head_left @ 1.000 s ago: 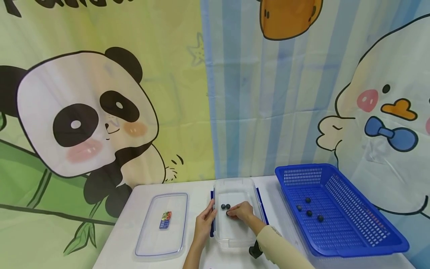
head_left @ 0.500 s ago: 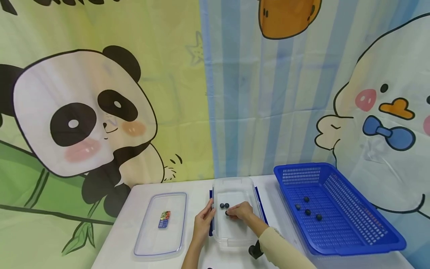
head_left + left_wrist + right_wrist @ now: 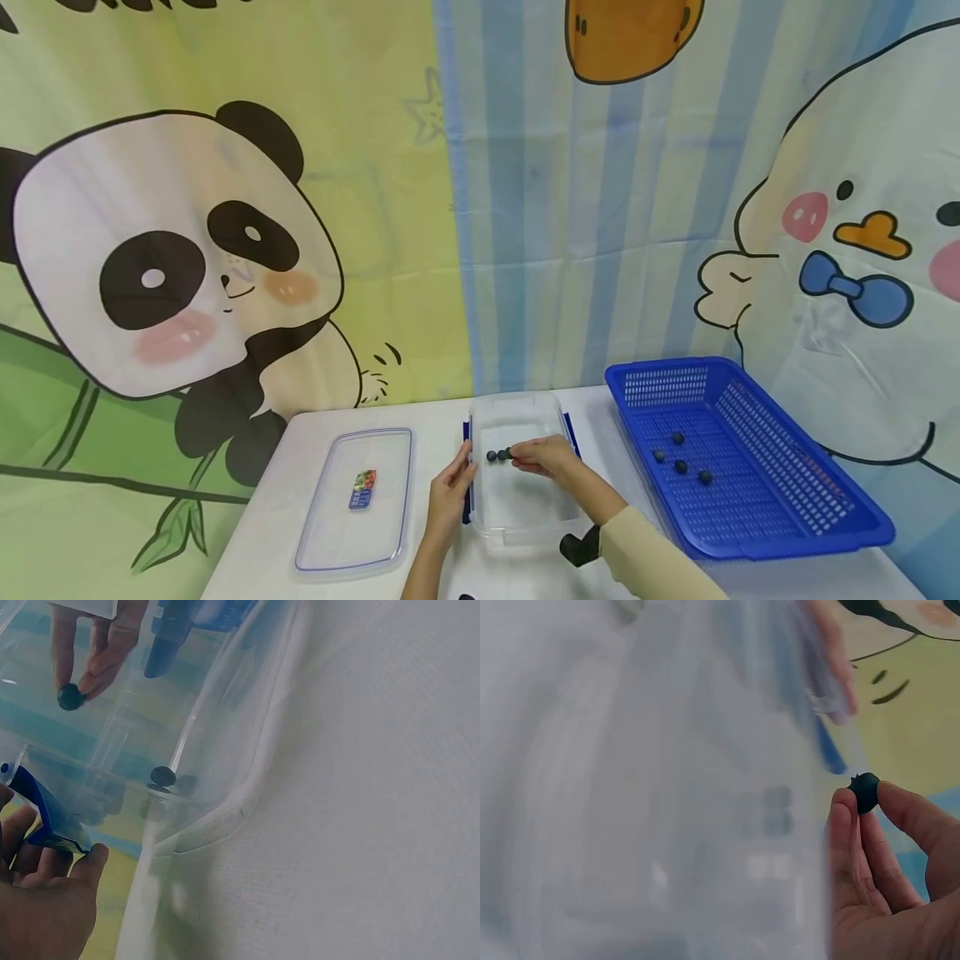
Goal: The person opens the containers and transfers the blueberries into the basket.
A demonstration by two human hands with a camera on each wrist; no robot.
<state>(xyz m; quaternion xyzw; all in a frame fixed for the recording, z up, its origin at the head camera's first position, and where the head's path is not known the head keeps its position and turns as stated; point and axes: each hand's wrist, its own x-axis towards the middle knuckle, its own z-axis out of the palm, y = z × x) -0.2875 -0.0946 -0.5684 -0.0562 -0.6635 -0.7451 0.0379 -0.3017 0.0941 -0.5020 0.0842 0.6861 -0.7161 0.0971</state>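
In the head view, a clear plastic food container (image 3: 517, 518) with blue side latches stands mid-table. My left hand (image 3: 448, 492) holds its left side; the left wrist view has the fingers (image 3: 88, 871) round the blue latch flap (image 3: 46, 817). Over the container's inside, my right hand (image 3: 546, 458) pinches a dark blueberry (image 3: 865, 793) between thumb and fingertips, its small crown visible in the right wrist view. Two other blueberries (image 3: 492, 456) lie side by side on the container floor, just left of the pinched one. Whether it touches them I cannot tell.
A clear lid (image 3: 322, 533) with a blue seal and a printed label (image 3: 362, 489) lies left of the container. To the right sits a blue slotted basket (image 3: 810, 546) with several blueberries (image 3: 680, 467). A printed curtain (image 3: 525, 208) hangs behind the white table (image 3: 247, 542).
My right hand has lifted and moved forward with the blueberry, from in front of the two others to level with them. The left hand keeps its hold; the head view has shifted slightly.
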